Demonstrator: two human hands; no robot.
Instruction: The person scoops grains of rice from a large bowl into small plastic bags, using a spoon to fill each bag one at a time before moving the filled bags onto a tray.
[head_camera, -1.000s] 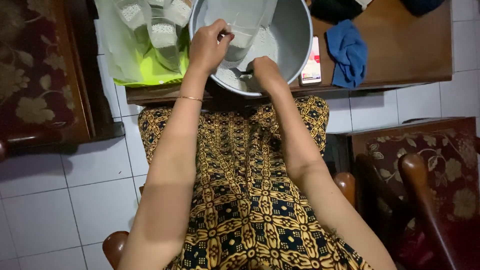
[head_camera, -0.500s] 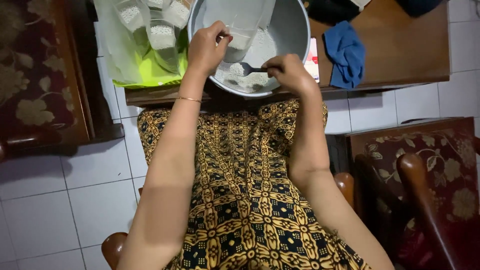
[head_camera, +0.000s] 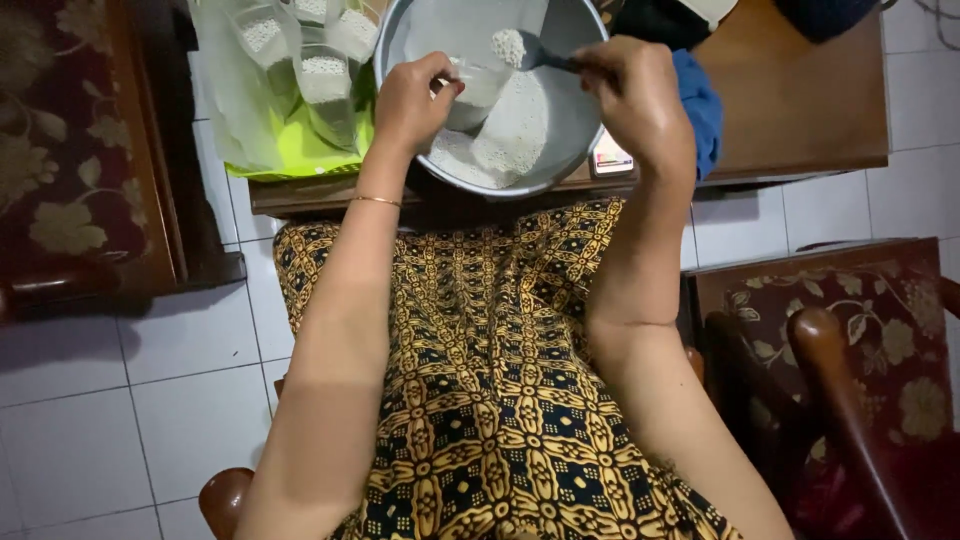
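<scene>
The left hand (head_camera: 415, 100) pinches a small clear plastic bag (head_camera: 478, 85) open over the round metal basin (head_camera: 560, 150) of white grains on the counter (head_camera: 800, 110). The right hand (head_camera: 630, 85) grips a spoon (head_camera: 530, 50) heaped with grains just above the bag. Left of the basin lie filled bags (head_camera: 322, 75) on green plastic; a blue cloth (head_camera: 705, 110) sits right, behind the right hand.
</scene>
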